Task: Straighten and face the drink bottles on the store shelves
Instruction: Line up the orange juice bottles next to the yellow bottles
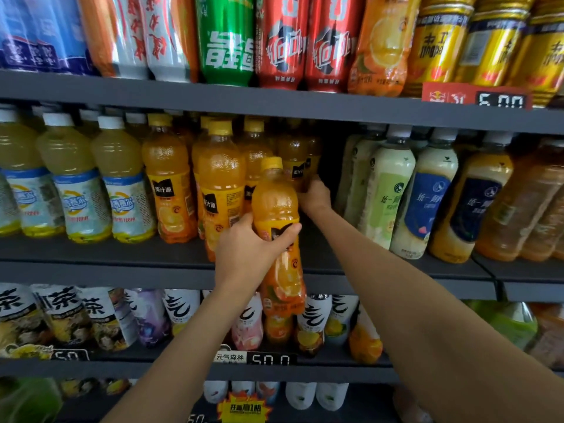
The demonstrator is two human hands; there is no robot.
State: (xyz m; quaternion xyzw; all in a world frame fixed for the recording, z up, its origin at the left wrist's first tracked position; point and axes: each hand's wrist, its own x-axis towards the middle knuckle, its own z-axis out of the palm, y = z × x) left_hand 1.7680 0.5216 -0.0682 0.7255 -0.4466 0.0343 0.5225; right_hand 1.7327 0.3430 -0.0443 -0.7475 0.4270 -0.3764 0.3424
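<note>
Shelves behind, left grip clasps orange bottle; right grip clasps another.

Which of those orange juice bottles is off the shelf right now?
The orange juice bottle gripped in the left hand, held out in front of the middle shelf. The other yellow-capped ones stand on that shelf; the right hand reaches back among them.
</note>
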